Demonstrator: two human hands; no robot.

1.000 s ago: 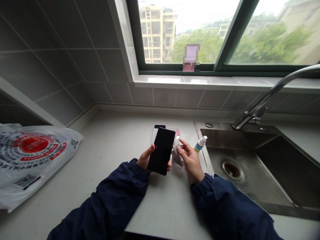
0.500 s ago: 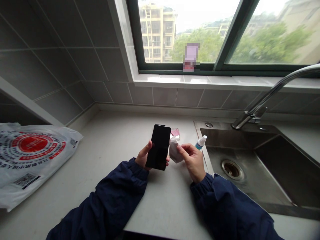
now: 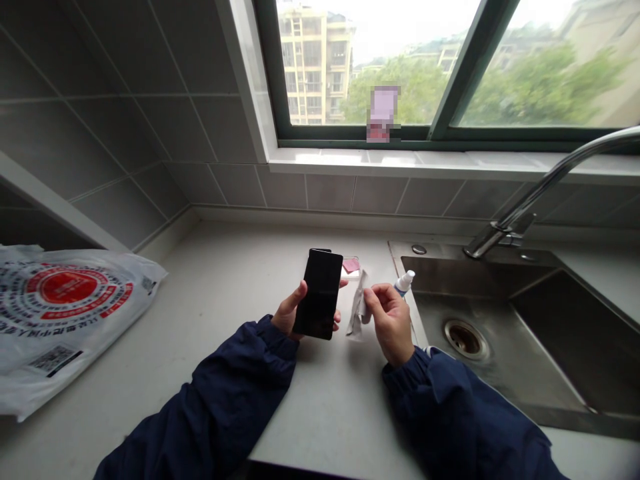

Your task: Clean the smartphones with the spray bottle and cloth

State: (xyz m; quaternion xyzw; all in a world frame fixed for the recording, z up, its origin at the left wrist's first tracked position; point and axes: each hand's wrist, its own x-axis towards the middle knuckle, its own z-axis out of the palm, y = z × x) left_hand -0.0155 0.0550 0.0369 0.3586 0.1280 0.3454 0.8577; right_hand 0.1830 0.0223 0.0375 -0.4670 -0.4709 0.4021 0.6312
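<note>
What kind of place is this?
Probably a home kitchen: a stainless steel sink with a curved faucet set into a pale countertop, and tiled walls around the window.

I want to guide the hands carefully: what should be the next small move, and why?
Probably lay the grey cloth on the dark phone: the right hand pinches the cloth beside the phone, apart from it, while the left hand holds the phone.

A kitchen, by its steel sink (image 3: 530, 363), arched tap (image 3: 530, 191), pale countertop (image 3: 240, 273) and grey wall tiles (image 3: 200, 127).
</note>
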